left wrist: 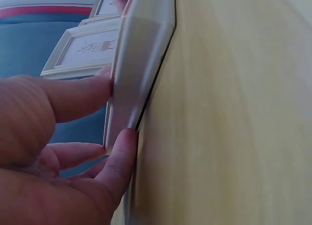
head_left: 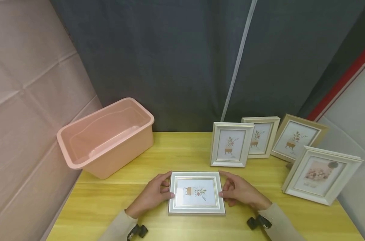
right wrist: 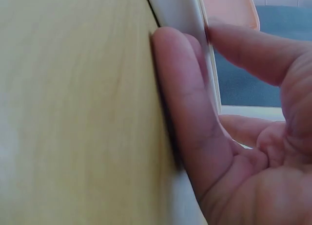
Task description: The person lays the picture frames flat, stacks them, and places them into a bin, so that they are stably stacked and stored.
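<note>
On the table (head_left: 182, 150), the pink tub (head_left: 125, 154) stands well apart at the left, and four standing frames (head_left: 262, 138) crowd the right, close enough together that a bump from the right sleeve (head_left: 279, 222) could send one into its neighbour. The lying frame (head_left: 196, 193) sits face up between the left grip (head_left: 153, 193) and the right grip (head_left: 239, 190); whether its underside fully touches the wood, I cannot tell. Each grip pinches one short side. That hold looks shallow: should one side rise sooner than the other, the frame could tilt, slide off the fingertips (left wrist: 126, 138) and land on a corner
</note>
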`<state>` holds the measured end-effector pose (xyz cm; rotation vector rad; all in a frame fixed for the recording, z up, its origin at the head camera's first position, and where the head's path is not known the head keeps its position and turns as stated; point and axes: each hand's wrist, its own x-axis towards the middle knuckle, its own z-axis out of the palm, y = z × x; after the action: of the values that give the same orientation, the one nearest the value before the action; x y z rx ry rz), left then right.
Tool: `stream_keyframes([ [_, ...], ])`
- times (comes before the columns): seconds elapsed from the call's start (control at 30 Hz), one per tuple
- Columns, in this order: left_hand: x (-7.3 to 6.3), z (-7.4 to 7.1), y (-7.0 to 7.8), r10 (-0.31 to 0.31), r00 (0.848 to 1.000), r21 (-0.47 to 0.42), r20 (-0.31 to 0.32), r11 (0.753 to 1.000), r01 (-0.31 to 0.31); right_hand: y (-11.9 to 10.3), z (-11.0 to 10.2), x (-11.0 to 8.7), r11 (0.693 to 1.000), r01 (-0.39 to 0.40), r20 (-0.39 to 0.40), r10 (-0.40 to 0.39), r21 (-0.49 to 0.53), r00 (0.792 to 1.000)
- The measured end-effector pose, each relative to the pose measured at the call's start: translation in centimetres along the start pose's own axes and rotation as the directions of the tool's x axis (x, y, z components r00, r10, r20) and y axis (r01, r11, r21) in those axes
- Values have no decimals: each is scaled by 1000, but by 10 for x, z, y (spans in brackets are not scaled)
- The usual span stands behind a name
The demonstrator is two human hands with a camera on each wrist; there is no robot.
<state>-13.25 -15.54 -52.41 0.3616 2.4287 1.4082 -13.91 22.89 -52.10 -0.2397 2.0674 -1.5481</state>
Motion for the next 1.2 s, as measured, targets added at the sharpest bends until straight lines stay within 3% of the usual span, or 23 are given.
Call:
stream_keyframes([
  [0.27,-2,-1,-2,16,1000,-47,22,999,-14,1,0,-1,1000,7,18,-7,12,1000],
  [0.63,-3,-1,-5,-3,1000,18,27,1000,2,6,-1,-1,999,33,47,-34,30,998],
  [0.87,1,-1,-3,5,999,33,44,999,-6,1,-11,-8,991,130,-1,-130,-38,991],
  [1.03,1,-1,-3,8,999,19,48,1000,-9,-12,-22,-16,953,216,-121,-245,-213,962],
  [1.2,0,-1,-3,8,999,18,46,1000,-9,-34,-38,-20,885,248,-261,-367,-395,893],
])
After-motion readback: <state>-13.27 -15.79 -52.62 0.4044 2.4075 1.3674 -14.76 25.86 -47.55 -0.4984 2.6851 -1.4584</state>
